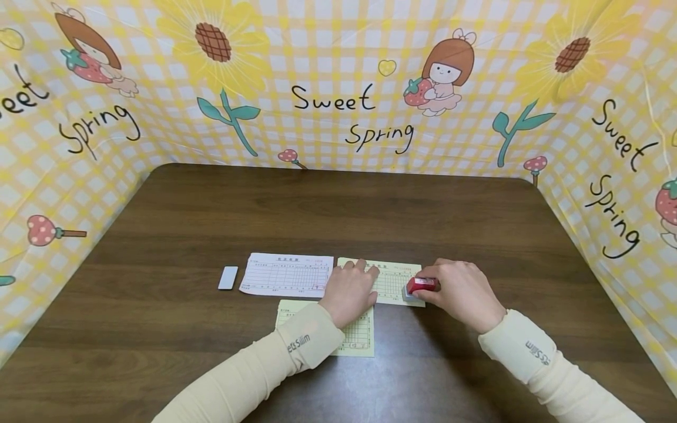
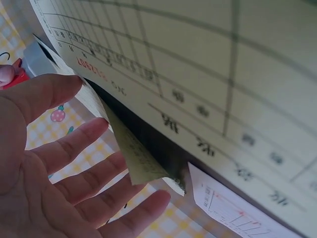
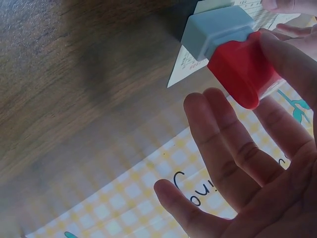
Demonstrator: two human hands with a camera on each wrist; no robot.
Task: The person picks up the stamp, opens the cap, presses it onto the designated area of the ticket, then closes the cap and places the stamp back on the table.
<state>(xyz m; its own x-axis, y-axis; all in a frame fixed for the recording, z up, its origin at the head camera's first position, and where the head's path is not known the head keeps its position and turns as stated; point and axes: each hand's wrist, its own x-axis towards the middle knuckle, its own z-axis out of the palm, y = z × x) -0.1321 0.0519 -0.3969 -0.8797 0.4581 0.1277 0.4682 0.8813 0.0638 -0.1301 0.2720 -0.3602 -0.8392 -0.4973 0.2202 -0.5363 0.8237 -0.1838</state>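
Note:
My right hand (image 1: pixel 461 292) pinches a red self-inking stamp (image 1: pixel 423 284) with a grey base between thumb and fingers. The stamp stands over the lower right corner of a pale yellow receipt slip (image 1: pixel 392 286); whether its face touches the paper, I cannot tell. In the right wrist view the grey base (image 3: pixel 215 32) points away from the palm and the other fingers are extended. My left hand (image 1: pixel 349 292) rests fingers spread on that slip's left part. Beneath the left wrist lies another yellow slip (image 1: pixel 364 332), partly covered, with faint red marks near its bottom.
Left of the hands lies a white receipt slip (image 1: pixel 285 275) with a small red mark at its lower right. Beside it is a small white rectangular block (image 1: pixel 228 278). The brown wooden table (image 1: pixel 338 211) is bordered by a yellow checkered cloth (image 1: pixel 328 59) at the back and sides.

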